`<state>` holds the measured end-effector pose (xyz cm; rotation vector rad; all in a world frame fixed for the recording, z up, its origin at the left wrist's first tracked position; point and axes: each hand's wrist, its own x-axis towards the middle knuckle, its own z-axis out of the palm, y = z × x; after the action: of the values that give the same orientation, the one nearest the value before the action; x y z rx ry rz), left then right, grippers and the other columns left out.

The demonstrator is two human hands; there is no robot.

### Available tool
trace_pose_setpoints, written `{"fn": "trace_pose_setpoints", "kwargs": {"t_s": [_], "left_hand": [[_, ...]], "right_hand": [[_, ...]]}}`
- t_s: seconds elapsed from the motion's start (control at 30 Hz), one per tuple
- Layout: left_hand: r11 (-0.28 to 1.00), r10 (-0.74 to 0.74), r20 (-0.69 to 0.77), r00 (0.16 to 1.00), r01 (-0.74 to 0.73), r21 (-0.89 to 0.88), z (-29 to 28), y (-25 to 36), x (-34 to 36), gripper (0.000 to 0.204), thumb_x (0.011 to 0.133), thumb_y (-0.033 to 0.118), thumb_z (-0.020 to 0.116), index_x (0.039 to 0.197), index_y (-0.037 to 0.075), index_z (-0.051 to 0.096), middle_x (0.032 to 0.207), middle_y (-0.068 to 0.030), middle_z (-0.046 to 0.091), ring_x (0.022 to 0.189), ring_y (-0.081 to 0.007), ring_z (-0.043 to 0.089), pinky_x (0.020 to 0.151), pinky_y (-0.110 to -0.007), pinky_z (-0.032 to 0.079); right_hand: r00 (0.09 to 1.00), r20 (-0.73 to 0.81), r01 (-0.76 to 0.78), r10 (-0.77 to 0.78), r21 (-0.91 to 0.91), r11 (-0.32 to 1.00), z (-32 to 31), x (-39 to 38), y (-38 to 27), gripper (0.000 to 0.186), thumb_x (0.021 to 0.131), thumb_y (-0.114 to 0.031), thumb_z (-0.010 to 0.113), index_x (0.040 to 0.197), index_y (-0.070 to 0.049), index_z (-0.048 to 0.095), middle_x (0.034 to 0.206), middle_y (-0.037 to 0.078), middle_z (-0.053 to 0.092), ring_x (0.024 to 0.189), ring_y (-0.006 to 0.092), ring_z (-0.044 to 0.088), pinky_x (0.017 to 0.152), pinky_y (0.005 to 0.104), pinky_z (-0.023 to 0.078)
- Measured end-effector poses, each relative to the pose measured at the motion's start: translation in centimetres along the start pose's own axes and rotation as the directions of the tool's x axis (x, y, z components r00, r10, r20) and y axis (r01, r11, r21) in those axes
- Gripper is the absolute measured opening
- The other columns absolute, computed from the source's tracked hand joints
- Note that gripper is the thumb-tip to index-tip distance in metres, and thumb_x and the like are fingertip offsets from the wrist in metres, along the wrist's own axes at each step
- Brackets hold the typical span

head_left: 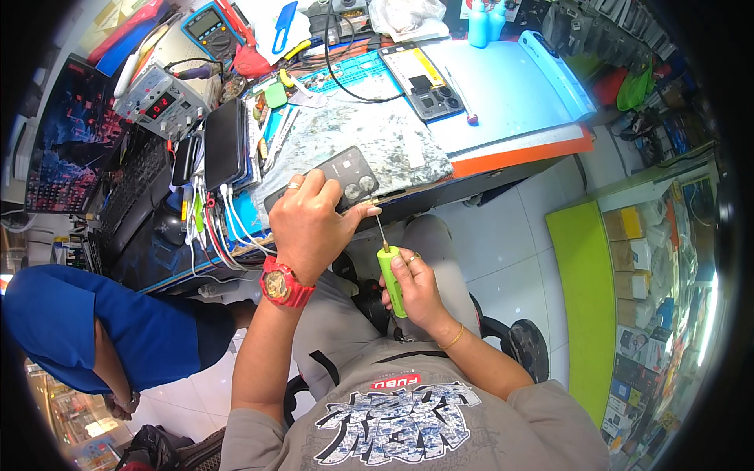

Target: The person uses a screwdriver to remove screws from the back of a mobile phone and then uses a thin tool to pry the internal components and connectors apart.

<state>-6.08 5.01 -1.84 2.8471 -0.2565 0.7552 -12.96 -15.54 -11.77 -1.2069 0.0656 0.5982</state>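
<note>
My left hand (314, 220) is closed on a dark smartphone back panel (347, 169) with round camera rings, held at the bench's front edge. Whether the whole phone or only its cover is there, I cannot tell. In my right hand (414, 286) is a green electric screwdriver (390, 275), its fingers wrapped round the body. The thin metal shaft points up toward the panel's lower corner, close to my left thumb. Whether the tip touches the panel is too small to make out.
A grey speckled mat (393, 141) covers the bench front. Behind it lies an opened phone (424, 82) beside a blue work mat (503, 94). A power supply (161, 98), multimeter (212, 30) and cables crowd the left. Another person in blue (102, 322) is at left; a glass display case (660, 275) stands right.
</note>
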Motion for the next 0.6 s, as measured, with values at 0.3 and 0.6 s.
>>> {"fn": "trace_pose_setpoints", "kwargs": {"t_s": [0.3, 0.6], "left_hand": [[1.000, -0.003, 0.000, 1.000, 0.003, 0.017, 0.11, 0.22, 0.21, 0.057, 0.068, 0.052, 0.100, 0.074, 0.006, 0.067, 0.080, -0.0068, 0.061, 0.079, -0.0299, 0.066, 0.062, -0.043, 0.052], [1.000, -0.012, -0.011, 1.000, 0.012, 0.020, -0.02, 0.55, 0.46, 0.060, 0.068, 0.052, 0.100, 0.071, 0.006, 0.061, 0.078, -0.0069, 0.058, 0.077, -0.0298, 0.065, 0.061, -0.044, 0.052]], "right_hand": [[1.000, -0.001, 0.000, 0.000, 0.002, 1.000, -0.23, 0.07, 0.02, 0.049, 0.119, -0.042, 0.055, 0.142, 0.001, 0.059, 0.093, 0.008, 0.070, 0.067, 0.0115, 0.068, 0.058, 0.0275, 0.057], [1.000, -0.019, 0.001, -0.001, 0.005, 1.000, -0.19, 0.05, -0.22, 0.046, 0.119, -0.041, 0.056, 0.139, 0.000, 0.060, 0.093, 0.008, 0.070, 0.067, 0.0114, 0.068, 0.058, 0.0276, 0.058]]}}
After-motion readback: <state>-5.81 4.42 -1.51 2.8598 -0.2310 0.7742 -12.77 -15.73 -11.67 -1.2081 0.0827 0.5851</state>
